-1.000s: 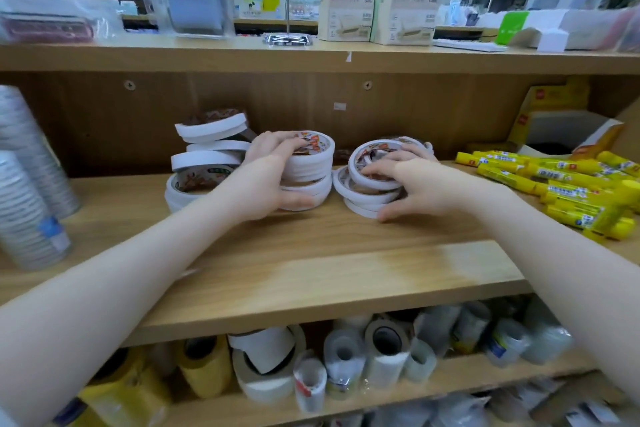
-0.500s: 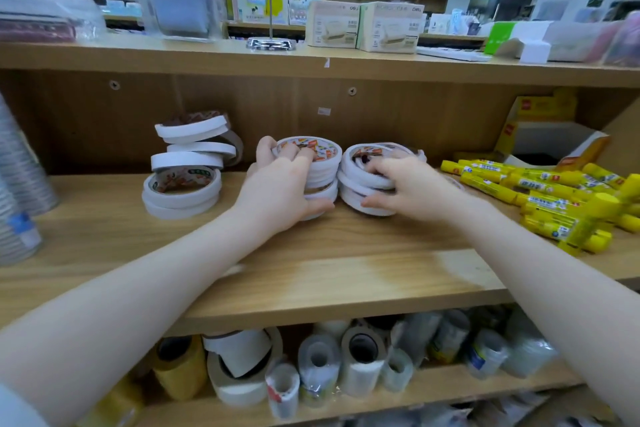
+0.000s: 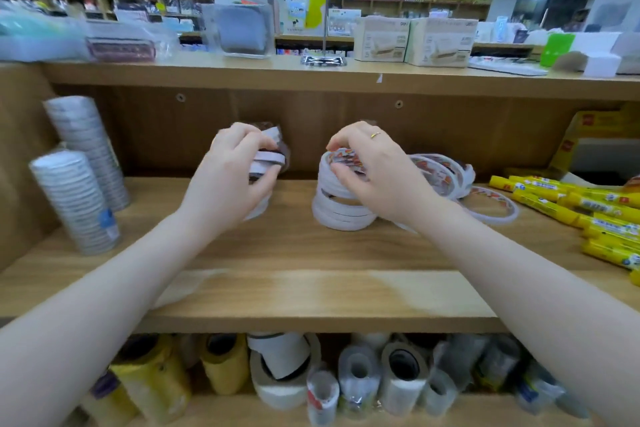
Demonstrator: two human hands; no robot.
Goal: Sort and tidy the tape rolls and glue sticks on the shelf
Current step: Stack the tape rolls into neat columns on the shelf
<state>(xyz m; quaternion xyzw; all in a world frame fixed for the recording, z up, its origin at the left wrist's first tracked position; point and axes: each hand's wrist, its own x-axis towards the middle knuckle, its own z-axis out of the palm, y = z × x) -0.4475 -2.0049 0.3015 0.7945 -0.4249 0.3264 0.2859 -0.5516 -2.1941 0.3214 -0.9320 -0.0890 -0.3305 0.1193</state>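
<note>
On the wooden shelf (image 3: 311, 253) stand stacks of white tape rolls. My left hand (image 3: 232, 177) grips the left stack of tape rolls (image 3: 270, 159), fingers curled over its top rolls. My right hand (image 3: 374, 170), with a ring on one finger, holds the top of the middle stack of tape rolls (image 3: 339, 208). Behind that hand several tape rolls (image 3: 446, 173) lean tilted, and one thin roll (image 3: 495, 208) lies flat. Yellow glue sticks (image 3: 568, 204) lie in a loose pile at the right.
Two tall wrapped columns of tape rolls (image 3: 79, 184) stand at the left end. A yellow and white box (image 3: 595, 146) sits at the back right. The lower shelf holds many larger tape rolls (image 3: 346, 378). The board above carries boxes (image 3: 415, 42).
My left hand has moved from the middle stack to the left stack. My right hand has moved from the right stack onto the middle stack, and the right rolls now lie tipped over.
</note>
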